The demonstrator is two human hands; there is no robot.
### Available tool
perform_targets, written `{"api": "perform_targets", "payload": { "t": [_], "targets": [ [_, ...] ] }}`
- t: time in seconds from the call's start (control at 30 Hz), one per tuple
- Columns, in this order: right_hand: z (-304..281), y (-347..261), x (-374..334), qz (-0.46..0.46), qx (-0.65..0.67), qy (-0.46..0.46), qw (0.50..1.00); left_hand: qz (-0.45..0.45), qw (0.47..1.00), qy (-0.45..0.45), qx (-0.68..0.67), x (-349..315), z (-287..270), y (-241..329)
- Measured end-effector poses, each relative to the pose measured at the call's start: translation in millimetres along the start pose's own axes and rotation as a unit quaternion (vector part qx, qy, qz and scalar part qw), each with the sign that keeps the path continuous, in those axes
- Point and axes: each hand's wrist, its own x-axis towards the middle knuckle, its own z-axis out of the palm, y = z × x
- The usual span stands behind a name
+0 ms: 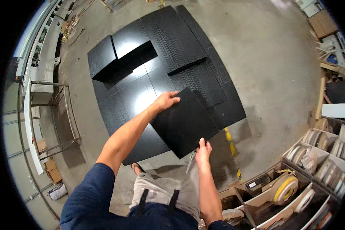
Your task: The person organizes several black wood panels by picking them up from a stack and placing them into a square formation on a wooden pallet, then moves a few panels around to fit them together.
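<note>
A black rectangular panel (184, 124) is held tilted between my two hands. My left hand (166, 101) grips its far left edge, fingers closed over the rim. At the near right corner my right hand (203, 150) pinches the edge, thumb on top. Beneath the panel lies a broad layer of black wood-grain boards (122, 111). Stacks of black boards (101, 59) rise at its far left, and another stack (176, 42) stands at the far side, its front edge raised above the layer.
Bins with rolls of edge tape (285, 188) fill the lower right. A metal frame rack (67, 111) stands at the left. A yellow-striped line (230, 142) runs along the concrete floor (264, 57). Cardboard and scraps (322, 23) sit at the far right.
</note>
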Motion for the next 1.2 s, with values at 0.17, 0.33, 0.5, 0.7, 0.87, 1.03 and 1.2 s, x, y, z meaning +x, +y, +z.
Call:
{"api": "perform_targets", "payload": {
  "t": [0.17, 0.33, 0.5, 0.7, 0.87, 1.03, 1.2],
  "targets": [
    [12.5, -20.5, 73.6, 0.080, 0.043, -0.002, 0.996, 0.027, 0.994, 0.007, 0.109, 104.5, 17.8, 5.0],
    [22.6, -44.9, 107.3, 0.075, 0.107, -0.021, 0.991, 0.097, 0.974, 0.143, 0.149, 140.5, 43.8, 34.8],
    [47.3, -62.3, 120.8, 0.108, 0.101, 0.003, 0.989, -0.118, 0.912, 0.386, 0.076, 72.1, 85.7, 11.3],
    [58.2, -67.0, 123.4, 0.126, 0.100, 0.001, 0.987, -0.246, 0.853, 0.257, -0.383, 49.8, 102.1, -31.7],
    [57.7, -83.5, 132.1, 0.120, 0.074, 0.003, 0.990, -0.244, 0.805, 0.287, -0.458, 59.6, 106.4, -22.3],
    [65.5, -97.1, 134.0, 0.130, 0.060, -0.025, 0.989, -0.234, 0.802, 0.289, -0.467, 66.0, 101.4, -26.5],
    [68.4, -105.2, 135.6, 0.131, 0.002, -0.080, 0.988, -0.228, 0.792, 0.301, -0.479, 74.7, 95.8, -28.6]
  ]
}}
